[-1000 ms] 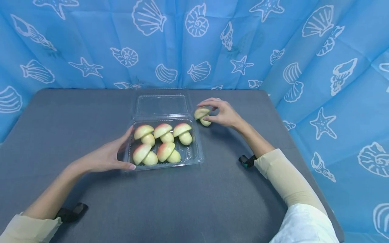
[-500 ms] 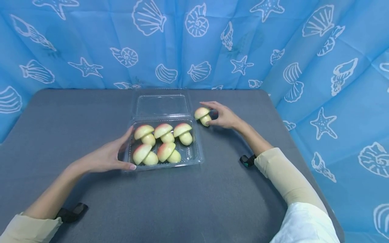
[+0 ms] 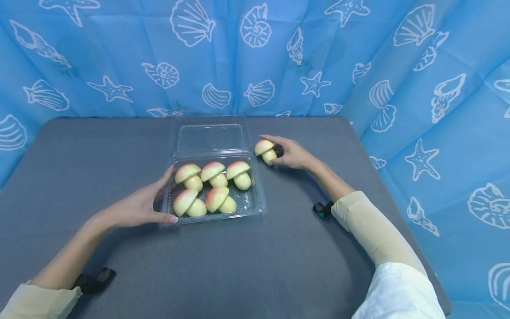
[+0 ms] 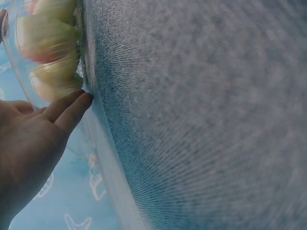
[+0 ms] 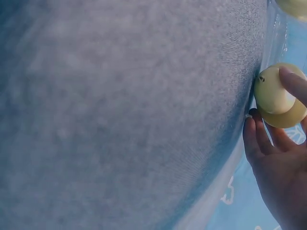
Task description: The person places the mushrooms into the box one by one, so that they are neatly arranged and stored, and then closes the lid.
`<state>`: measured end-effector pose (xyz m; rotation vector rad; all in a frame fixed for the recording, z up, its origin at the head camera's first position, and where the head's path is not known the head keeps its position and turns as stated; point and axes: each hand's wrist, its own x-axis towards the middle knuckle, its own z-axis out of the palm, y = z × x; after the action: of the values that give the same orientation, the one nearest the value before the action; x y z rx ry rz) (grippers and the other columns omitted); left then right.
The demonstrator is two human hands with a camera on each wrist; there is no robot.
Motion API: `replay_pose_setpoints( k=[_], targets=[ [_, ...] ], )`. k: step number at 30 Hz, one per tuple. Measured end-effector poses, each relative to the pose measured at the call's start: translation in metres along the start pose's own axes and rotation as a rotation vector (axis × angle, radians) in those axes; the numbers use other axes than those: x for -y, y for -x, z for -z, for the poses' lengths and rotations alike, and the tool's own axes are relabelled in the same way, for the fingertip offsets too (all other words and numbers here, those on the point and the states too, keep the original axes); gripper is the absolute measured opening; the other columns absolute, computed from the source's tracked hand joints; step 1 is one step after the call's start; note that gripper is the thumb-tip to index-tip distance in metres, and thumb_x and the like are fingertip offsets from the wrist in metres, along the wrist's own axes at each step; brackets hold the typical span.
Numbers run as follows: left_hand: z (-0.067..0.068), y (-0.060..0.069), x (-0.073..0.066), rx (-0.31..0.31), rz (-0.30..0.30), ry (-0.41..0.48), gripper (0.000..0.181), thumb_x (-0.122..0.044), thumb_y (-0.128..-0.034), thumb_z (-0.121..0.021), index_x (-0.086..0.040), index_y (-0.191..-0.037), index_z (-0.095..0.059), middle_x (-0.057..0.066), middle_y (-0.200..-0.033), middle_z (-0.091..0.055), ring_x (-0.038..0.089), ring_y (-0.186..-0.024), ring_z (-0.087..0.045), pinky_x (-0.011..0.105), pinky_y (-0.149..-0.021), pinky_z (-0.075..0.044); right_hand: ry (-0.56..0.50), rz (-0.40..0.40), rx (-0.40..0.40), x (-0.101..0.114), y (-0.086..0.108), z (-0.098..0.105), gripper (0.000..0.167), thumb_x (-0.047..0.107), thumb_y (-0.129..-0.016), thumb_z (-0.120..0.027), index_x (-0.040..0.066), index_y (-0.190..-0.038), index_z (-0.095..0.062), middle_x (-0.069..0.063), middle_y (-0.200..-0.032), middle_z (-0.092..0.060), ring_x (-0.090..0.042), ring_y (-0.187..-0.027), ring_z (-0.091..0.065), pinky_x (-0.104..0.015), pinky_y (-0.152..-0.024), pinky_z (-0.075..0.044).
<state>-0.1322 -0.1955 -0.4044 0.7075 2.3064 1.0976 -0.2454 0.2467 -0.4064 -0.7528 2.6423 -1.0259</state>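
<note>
My right hand [image 3: 292,153] pinches a mushroom-shaped piece [image 3: 264,146], pale yellow-green with a red-blushed cap, just right of a clear plastic box [image 3: 259,208]. One finger lies along its cap, and the thumb touches its stem. In the right wrist view the thumb presses the piece [image 5: 272,93], whose stem end has a dark dimple. My left hand [image 3: 139,204] rests against the box's left side, thumb at the near corner and fingers farther back. Straight fingers [image 4: 72,112] touch the box's side in the left wrist view. Several similar mushroom-shaped pieces [image 3: 237,169] lie in two rows inside the box.
The clear lid [image 3: 211,137] is folded back behind the box. A grey cloth-covered table [image 3: 239,270] lies beneath everything. Blue curtains [image 3: 223,44] with white shell prints hang behind and to the right. A dark band [image 3: 94,281] is on each wrist.
The right hand's fingers have spread off the cap, turned slightly back, and come onto the piece again. That piece stays about where it was. The left hand and box have not moved.
</note>
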Motion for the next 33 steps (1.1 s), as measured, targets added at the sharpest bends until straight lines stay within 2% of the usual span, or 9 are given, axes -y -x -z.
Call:
replay_pose_setpoints(
  k=[10,15,19,23,26,30,33],
  targets=[
    [0.0,-0.001,0.001,0.01,0.003,0.011,0.122,-0.04,-0.0841,-0.08,-0.023,-0.158,0.017,0.016,-0.165,0.007,0.048,-0.144,-0.022,0.062,-0.11,-0.032,-0.1,0.001,-0.033,-0.002,0.008,0.001,0.079,0.007,-0.083,-0.081,0.014,-0.152,-0.043,-0.014,-0.143,-0.053,-0.028,-0.119,-0.06,-0.038,-0.099,-0.051],
    [0.001,-0.001,0.001,0.008,-0.006,0.008,0.122,-0.04,-0.0845,-0.079,-0.022,-0.158,0.017,0.017,-0.165,0.008,0.048,-0.144,-0.022,0.062,-0.11,-0.031,-0.122,0.024,-0.111,-0.006,0.012,0.001,0.077,0.011,-0.082,-0.082,0.015,-0.15,-0.047,-0.014,-0.137,-0.057,-0.031,-0.113,-0.063,-0.045,-0.097,-0.052],
    [0.002,0.0,-0.001,0.01,-0.015,0.021,0.122,-0.038,-0.0848,-0.079,-0.021,-0.158,0.017,0.018,-0.165,0.008,0.047,-0.144,-0.022,0.06,-0.111,-0.03,-0.116,0.062,-0.16,-0.008,0.015,0.0,0.075,0.012,-0.081,-0.083,0.014,-0.148,-0.049,-0.013,-0.137,-0.058,-0.031,-0.11,-0.064,-0.047,-0.097,-0.052],
    [0.003,0.001,-0.002,0.005,-0.015,0.015,0.121,-0.038,-0.0849,-0.08,-0.019,-0.158,0.015,0.018,-0.165,0.007,0.047,-0.144,-0.021,0.06,-0.111,-0.03,-0.094,0.081,-0.155,-0.004,0.018,0.001,0.076,0.012,-0.081,-0.083,0.012,-0.148,-0.049,-0.011,-0.139,-0.056,-0.028,-0.109,-0.065,-0.044,-0.097,-0.052],
    [0.003,0.002,-0.003,-0.007,-0.014,-0.008,0.121,-0.039,-0.0846,-0.08,-0.019,-0.158,0.015,0.016,-0.165,0.006,0.046,-0.145,-0.021,0.06,-0.111,-0.03,-0.097,0.094,-0.153,0.01,0.023,0.003,0.074,0.009,-0.082,-0.082,0.01,-0.148,-0.048,-0.015,-0.139,-0.056,-0.032,-0.109,-0.064,-0.048,-0.096,-0.052],
    [0.003,0.001,-0.005,-0.011,-0.019,-0.025,0.122,-0.042,-0.0842,-0.079,-0.018,-0.158,0.015,0.016,-0.165,0.007,0.046,-0.145,-0.021,0.06,-0.112,-0.03,-0.098,0.125,-0.153,0.04,0.034,0.008,0.071,0.003,-0.082,-0.08,0.001,-0.146,-0.048,-0.024,-0.135,-0.056,-0.039,-0.108,-0.064,-0.054,-0.094,-0.052],
    [0.003,0.001,-0.006,-0.009,-0.014,-0.018,0.122,-0.042,-0.0839,-0.079,-0.018,-0.158,0.015,0.016,-0.165,0.007,0.046,-0.145,-0.021,0.06,-0.112,-0.03,-0.091,0.144,-0.143,0.054,0.039,0.01,0.07,0.001,-0.082,-0.079,-0.003,-0.145,-0.047,-0.025,-0.133,-0.056,-0.039,-0.107,-0.064,-0.052,-0.093,-0.053]
  ],
)
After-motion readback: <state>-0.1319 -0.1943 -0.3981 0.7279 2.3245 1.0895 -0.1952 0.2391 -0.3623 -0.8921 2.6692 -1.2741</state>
